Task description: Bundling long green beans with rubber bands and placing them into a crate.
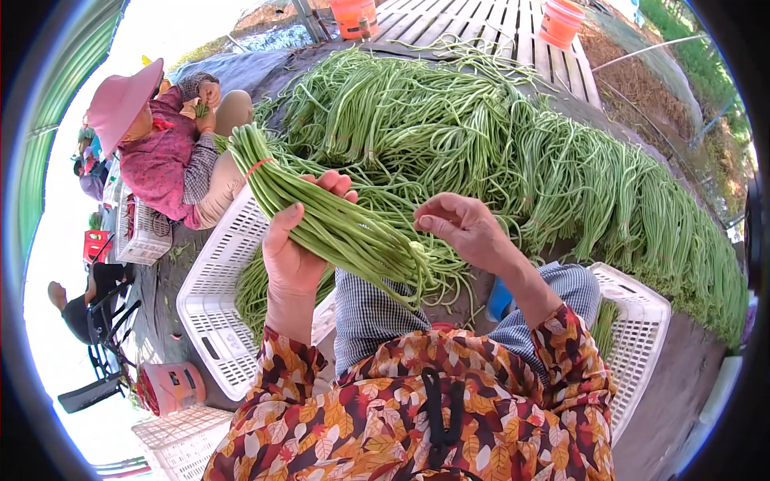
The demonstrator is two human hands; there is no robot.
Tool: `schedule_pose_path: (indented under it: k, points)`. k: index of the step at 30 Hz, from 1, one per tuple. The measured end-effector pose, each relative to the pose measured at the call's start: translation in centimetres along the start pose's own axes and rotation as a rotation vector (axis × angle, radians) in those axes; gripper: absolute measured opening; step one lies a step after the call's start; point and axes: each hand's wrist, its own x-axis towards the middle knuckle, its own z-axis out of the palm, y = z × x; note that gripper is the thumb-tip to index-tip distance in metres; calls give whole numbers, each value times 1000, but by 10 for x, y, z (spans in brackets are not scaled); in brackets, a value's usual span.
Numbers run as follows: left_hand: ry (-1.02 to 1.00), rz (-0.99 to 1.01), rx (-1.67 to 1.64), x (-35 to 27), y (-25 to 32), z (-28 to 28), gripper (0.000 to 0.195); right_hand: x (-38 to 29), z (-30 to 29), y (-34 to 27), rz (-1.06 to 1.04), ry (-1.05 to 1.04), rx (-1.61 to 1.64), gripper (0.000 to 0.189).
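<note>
My left hand (295, 252) is closed around a bundle of long green yardlong beans (337, 222), held slantwise above my lap. A red band (258, 167) circles the bundle near its upper left end. My right hand (463, 228) hangs to the right of the bundle's lower end, not touching it, with fingers curled and thumb near the forefinger; whether something thin is between them I cannot tell. Beyond the hands lies a long heap of yardlong beans (421, 120). More beans (255, 288) lie in a white plastic crate (210, 324) at my left.
Another white crate (643, 324) with beans stands at my right. A person in a pink hat (129, 102) sits at the upper left, holding a small green bunch. Orange buckets (559, 24) stand on a slatted platform (457, 24). A pinkish bucket (174, 388) and crates are at the left.
</note>
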Motion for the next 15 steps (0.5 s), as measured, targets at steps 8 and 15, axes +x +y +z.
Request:
schedule_pose_path:
  k: [8,15]
  points:
    - [-28,20,10,-5,4,-11,35,-14,13,46,123,26,15,14]
    - [-61,61,18,-18,15,-30,34,-17,25,68,97,27,-180,19]
